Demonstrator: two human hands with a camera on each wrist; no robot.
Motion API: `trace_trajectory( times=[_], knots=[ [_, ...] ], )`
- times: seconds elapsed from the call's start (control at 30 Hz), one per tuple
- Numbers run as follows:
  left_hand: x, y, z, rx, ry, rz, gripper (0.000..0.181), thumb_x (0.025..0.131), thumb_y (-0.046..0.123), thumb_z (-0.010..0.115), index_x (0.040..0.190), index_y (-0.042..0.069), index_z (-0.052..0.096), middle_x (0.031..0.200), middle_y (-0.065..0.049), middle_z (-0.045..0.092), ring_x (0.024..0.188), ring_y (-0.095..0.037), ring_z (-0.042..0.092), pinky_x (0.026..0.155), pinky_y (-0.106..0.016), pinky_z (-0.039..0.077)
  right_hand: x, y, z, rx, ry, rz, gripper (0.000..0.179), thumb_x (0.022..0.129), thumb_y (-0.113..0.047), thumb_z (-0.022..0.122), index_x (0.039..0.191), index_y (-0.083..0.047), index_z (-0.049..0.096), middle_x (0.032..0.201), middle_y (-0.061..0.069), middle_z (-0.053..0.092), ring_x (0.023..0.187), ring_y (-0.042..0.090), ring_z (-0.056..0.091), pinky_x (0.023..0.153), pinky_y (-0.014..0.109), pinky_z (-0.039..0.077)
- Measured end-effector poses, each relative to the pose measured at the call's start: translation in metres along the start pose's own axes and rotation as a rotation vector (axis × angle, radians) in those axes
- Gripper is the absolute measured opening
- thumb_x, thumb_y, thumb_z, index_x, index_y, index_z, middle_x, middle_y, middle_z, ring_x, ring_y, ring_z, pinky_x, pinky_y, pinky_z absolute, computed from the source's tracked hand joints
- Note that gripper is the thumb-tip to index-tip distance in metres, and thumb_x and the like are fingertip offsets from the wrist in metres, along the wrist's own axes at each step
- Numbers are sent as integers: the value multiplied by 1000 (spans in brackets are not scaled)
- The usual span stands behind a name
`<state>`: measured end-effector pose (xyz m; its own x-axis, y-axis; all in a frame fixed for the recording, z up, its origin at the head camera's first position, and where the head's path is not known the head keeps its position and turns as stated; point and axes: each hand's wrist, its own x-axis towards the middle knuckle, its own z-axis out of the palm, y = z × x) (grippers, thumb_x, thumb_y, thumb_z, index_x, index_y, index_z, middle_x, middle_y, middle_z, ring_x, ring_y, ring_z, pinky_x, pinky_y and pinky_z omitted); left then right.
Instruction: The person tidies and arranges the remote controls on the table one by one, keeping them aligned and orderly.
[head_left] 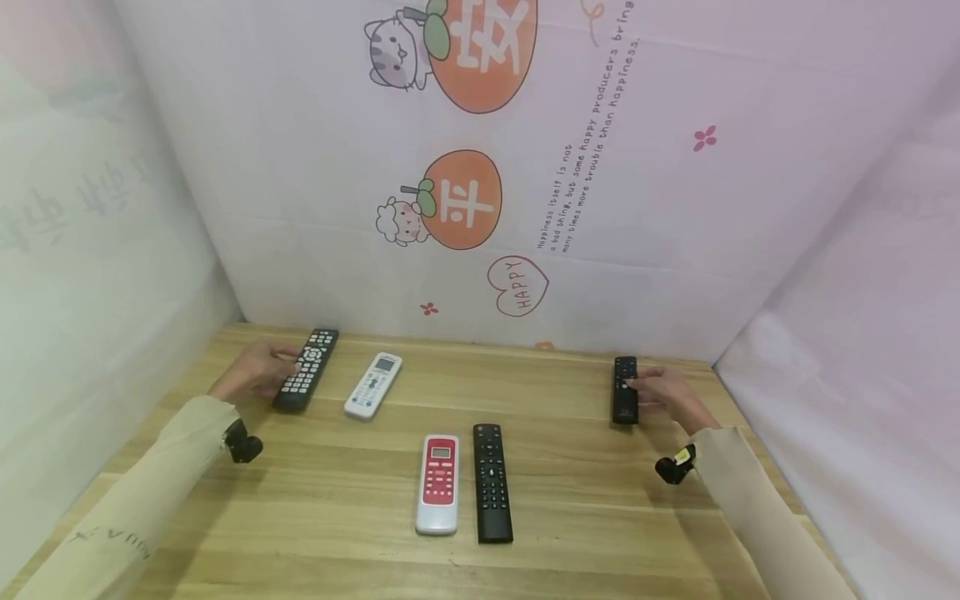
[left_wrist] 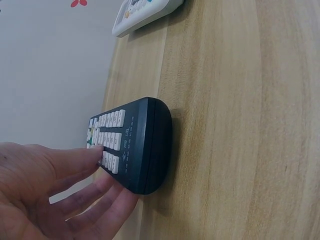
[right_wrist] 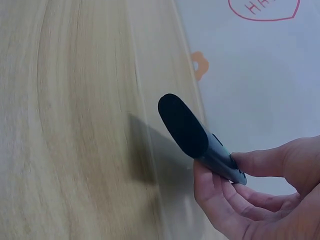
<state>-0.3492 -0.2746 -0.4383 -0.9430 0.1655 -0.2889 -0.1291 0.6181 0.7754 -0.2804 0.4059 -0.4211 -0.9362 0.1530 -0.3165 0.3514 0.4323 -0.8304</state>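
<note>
Forward and down, the head view shows a wooden table (head_left: 562, 492) backed by a printed cloth (head_left: 637, 275), with pale cloth along both sides; the table's near edge is cut off. Near the far left corner, the left hand (head_left: 262, 367) grips a black remote with white buttons (head_left: 309, 371), its fingers partly hidden by the remote. Just right of it lies a white remote (head_left: 372, 386), the closest obstacle on that side. Near the far right corner, the right hand (head_left: 667, 392) pinches a smaller black remote (head_left: 624, 392). A broad stretch of wood separates these last two remotes. Nearer the viewer, between the hands, a red-and-white remote (head_left: 437, 518) and a long black remote (head_left: 492, 483) lie side by side, slightly apart.

In the left wrist view, the thumb rests on the buttons and the fingers reach underneath; whether the held remote touches the table is unclear. The white remote is cropped at the top; wood extends rightward.

In the right wrist view, the held remote's dark end faces the camera, its button face mostly hidden. Thumb and fingers clasp it above a shadow. Wood spreads leftward; a heart print is cut off above.
</note>
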Motion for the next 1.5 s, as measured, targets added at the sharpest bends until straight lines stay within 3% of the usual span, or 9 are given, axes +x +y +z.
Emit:
trace_trajectory(
  times=[0.13,0.33,0.53,0.7,0.9,1.07,1.23,1.5],
  knots=[
    [1,-1,-1,6,0,-10,59,102,9,61,153,-11,38,142,-41,51,110,-37,68,86,-45,65,-2,-4,4,-7,-11,-10,61,104,-10,60,147,22,31,114,20,68,85,13,69,93,47,63],
    [1,-3,-3,-5,-7,-11,59,103,9,61,153,-11,37,142,-41,50,110,-37,68,87,-45,65,-7,-9,12,-16,-32,-41,60,104,-11,61,146,22,33,124,28,66,89,17,70,92,47,63],
    [4,0,-1,19,1,-13,59,102,9,62,152,-11,39,142,-41,51,105,-34,69,83,-43,65,-10,-13,22,-29,-52,-56,52,102,-7,62,139,22,40,106,12,70,81,12,69,85,43,65],
    [6,3,-1,42,4,-10,59,101,9,63,151,-11,41,136,-40,55,98,-29,69,79,-40,66,-12,-14,29,-31,-64,-54,54,101,-5,62,140,23,39,108,17,71,80,12,70,83,42,66],
    [1,6,-7,-4,-69,-6,61,102,9,61,153,-14,35,130,-36,59,97,-28,69,84,-43,65,-21,-19,34,-86,-89,-63,54,102,-8,62,142,22,40,121,31,67,85,15,71,92,50,63],
    [0,10,-11,-27,-105,-23,63,102,8,59,154,-14,32,128,-34,59,100,-29,68,88,-45,64,-25,-18,34,-114,-103,-73,53,103,-9,60,141,21,40,119,27,68,85,14,70,93,50,63],
    [-3,15,-12,-23,-115,-32,63,102,8,59,154,-14,31,130,-34,58,104,-32,67,90,-47,63,-26,-14,37,-50,-140,-75,54,103,-6,61,142,23,37,111,20,71,83,15,71,86,43,65],
    [-2,12,-11,-1,-96,-23,62,102,9,59,153,-14,34,130,-35,59,104,-32,68,88,-46,64,-30,-14,49,12,-220,-121,60,102,-6,64,144,24,34,115,25,71,86,21,74,82,42,66]
  ],
)
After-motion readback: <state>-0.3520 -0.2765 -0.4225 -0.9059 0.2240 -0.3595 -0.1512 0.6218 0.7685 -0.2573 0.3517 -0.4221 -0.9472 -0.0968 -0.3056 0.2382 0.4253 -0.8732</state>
